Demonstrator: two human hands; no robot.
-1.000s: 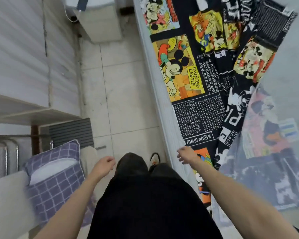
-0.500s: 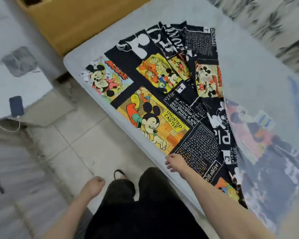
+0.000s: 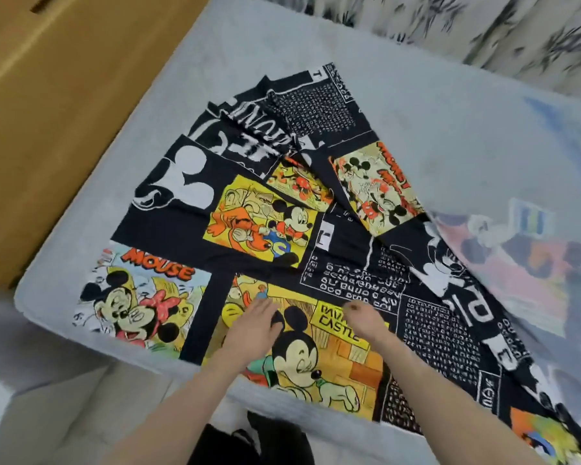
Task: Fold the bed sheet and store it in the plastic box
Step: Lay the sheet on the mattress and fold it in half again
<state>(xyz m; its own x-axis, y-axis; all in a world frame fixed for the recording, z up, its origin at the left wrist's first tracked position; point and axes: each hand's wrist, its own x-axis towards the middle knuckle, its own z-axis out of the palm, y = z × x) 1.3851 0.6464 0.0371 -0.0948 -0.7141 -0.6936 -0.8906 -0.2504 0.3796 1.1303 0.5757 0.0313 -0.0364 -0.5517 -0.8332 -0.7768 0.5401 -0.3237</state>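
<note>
So the bed sheet (image 3: 275, 229) is spread over the mattress (image 3: 450, 135), still bunched into pleats at the far end, past the fingertips, and flipped underside-up off to the right. Both hands are down on the near edge. The left hand (image 3: 254, 325) lies flat with straight fingers pressing the yellow cartoon panel, gripping nothing. The right hand (image 3: 363, 318) looks loosely curled on the cloth just right of it; can't tell if it's actually pinching fabric, too blurry. No plastic box anywhere in view.

What could go wrong: with 2 hands this close together, grabbing from here would drag the middle and leave the corners behind, so the fold goes crooked. Those pleats could also get trapped inside.
</note>
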